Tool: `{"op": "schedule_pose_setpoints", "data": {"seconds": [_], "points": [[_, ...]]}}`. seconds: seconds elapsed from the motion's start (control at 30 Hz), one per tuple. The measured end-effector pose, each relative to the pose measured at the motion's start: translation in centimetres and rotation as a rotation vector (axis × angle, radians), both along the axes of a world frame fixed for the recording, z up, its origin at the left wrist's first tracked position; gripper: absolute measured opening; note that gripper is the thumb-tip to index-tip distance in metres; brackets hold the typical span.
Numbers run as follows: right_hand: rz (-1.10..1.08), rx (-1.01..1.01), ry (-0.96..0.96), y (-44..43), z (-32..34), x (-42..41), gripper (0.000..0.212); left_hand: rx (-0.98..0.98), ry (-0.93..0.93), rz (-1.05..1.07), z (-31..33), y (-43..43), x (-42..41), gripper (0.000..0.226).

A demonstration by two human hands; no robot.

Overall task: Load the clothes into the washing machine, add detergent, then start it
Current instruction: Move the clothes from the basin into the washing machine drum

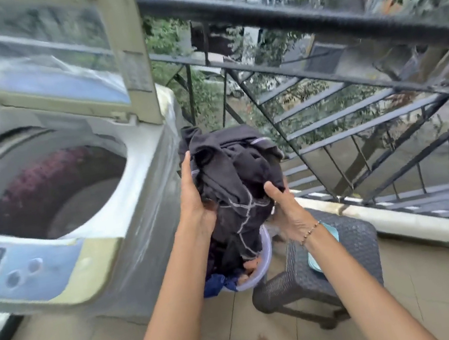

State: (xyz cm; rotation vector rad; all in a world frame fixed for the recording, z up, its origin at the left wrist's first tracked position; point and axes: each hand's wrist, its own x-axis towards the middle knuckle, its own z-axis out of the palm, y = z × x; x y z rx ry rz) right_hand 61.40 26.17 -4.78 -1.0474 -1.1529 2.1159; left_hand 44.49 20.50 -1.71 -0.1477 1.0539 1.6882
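Head view: left hand (193, 202) and right hand (284, 207) clasp a crumpled dark clothes bundle (233, 174) from both sides above the lilac plastic basket (265, 264), so nothing spills. Grey top-loading washing machine (143, 190) stands lid-up alongside.

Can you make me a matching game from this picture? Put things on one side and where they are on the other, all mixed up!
Things
1. lid
2. black clothes
3. purple clothes
4. stool

Where or how
A. inside the drum
B. beside the railing
C. tipped up, open
D. held by the left hand and right hand

Pairs: 1-C, 2-D, 3-A, 4-B
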Motion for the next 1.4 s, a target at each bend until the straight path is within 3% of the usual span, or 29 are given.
{"op": "schedule_pose_setpoints", "data": {"seconds": [0.07, 0.1, 0.17, 0.23, 0.33, 0.37, 0.43, 0.53, 0.6, 0.73, 0.83, 0.9, 0.97, 1.07, 1.13, 1.27, 1.4], "points": [[0.149, 0.024, -0.08, -1.3, 1.5, -0.8, 0.094, 0.106, -0.041, 0.074, 2.7, -0.7, -1.4, 0.045], [0.245, 0.057, -0.125, -2.0, 2.5, -1.6, 0.087, 0.154, -0.051, 0.106, 3.9, -1.1, -2.2, 0.045], [0.313, 0.155, -0.222, -3.0, 3.8, -3.9, 0.046, 0.224, -0.053, 0.153, 6.0, -2.2, -4.2, 0.045], [0.141, 0.206, -0.312, -3.2, 5.2, -7.5, 0.018, 0.237, -0.021, 0.199, 7.4, -3.8, -6.9, 0.045], [-0.066, 0.164, -0.317, -2.7, 8.2, -13.2, 0.018, 0.173, 0.114, 0.23, 7.7, -7.0, -11.9, 0.058], [-0.032, 0.137, -0.327, -2.7, 9.0, -15.1, 0.016, 0.143, 0.166, 0.192, 7.7, -8.2, -13.6, 0.064], [0.121, 0.082, -0.368, -3.4, 10.4, -19.0, 0.033, 0.08, 0.249, 0.143, 7.9, -10.4, -17.2, 0.081], [0.208, -0.012, -0.191, -4.4, 12.3, -24.8, 0.036, -0.132, 0.493, 0.276, 8.4, -12.5, -22.7, 0.11], [0.204, -0.08, -0.053, -4.8, 13.4, -28.8, 0.038, -0.225, 0.638, 0.266, 8.9, -13.2, -26.3, 0.115], [0.222, -0.056, -0.023, -5.3, 13.3, -35.3, 0.036, -0.318, 0.912, 0.213, 8.2, -13.8, -32.1, 0.098], [0.1, -0.004, -0.146, -5.6, 10.8, -38.3, 0.028, -0.343, 1.042, 0.165, 6.7, -13.8, -34.7, 0.064], [0.025, 0.04, -0.25, -5.7, 8.3, -39.8, 0.027, -0.353, 1.058, 0.073, 5.0, -13.3, -35.7, 0.06], [0.018, 0.106, -0.405, -5.9, 6.0, -40.6, 0.034, -0.444, 1.105, -0.119, 2.9, -12.7, -36.9, 0.057], [0.17, 0.41, -0.752, -6.1, 4.0, -40.2, 0.065, -0.792, 1.195, -0.63, 0.8, -12.3, -37.7, 0.064], [0.254, 0.51, -0.806, -6.2, 3.5, -39.5, 0.073, -0.898, 1.231, -0.783, 0.6, -12.1, -37.3, 0.057], [0.226, 0.581, -0.717, -5.6, 3.6, -37.7, 0.065, -0.81, 1.252, -0.642, 1.6, -10.6, -34.2, 0.042], [0.032, 0.74, -0.578, -4.8, 5.3, -34.1, 0.051, -0.64, 1.223, -0.423, 3.8, -8.1, -27.5, 0.049]]}}
